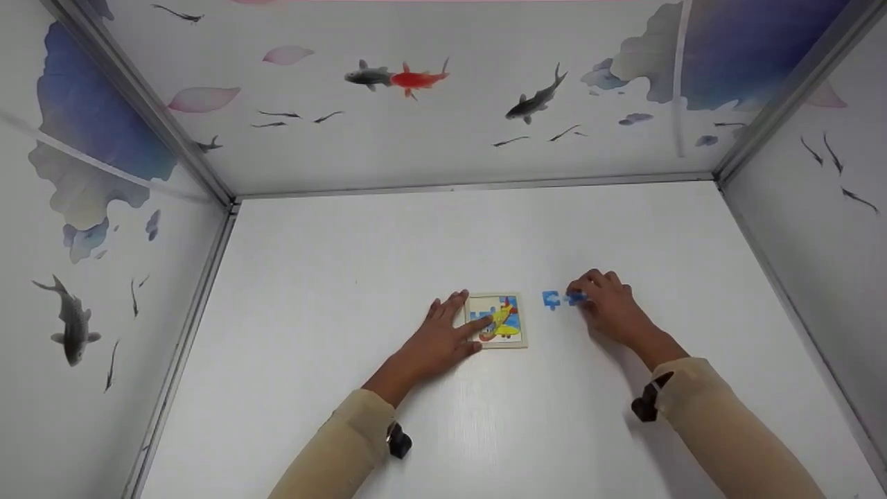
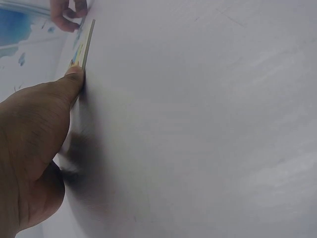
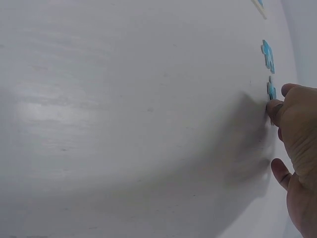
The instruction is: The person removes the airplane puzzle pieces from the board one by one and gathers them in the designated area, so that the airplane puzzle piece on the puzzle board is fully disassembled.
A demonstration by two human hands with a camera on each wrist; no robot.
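A square framed puzzle (image 1: 523, 339) with a yellow, red and blue picture lies on the white table. Spread over its left side, the left hand (image 1: 436, 339) touches the frame and the picture with its fingers. In the left wrist view, the left hand (image 2: 37, 129) has a fingertip on the frame's edge (image 2: 88, 47). To the right of the frame lies a loose blue piece (image 1: 551, 299). Beside it, the right hand (image 1: 613, 312) has bent fingers on another blue piece (image 1: 574, 299). In the right wrist view, the right hand (image 3: 302, 134) partly hides that piece (image 3: 271, 89).
White panels with painted fish and petals (image 1: 204, 99) enclose the table (image 1: 312, 249) at the back and both sides. Metal rails (image 1: 485, 186) run along the table's edges. Small black devices (image 1: 646, 403) are on both wrists.
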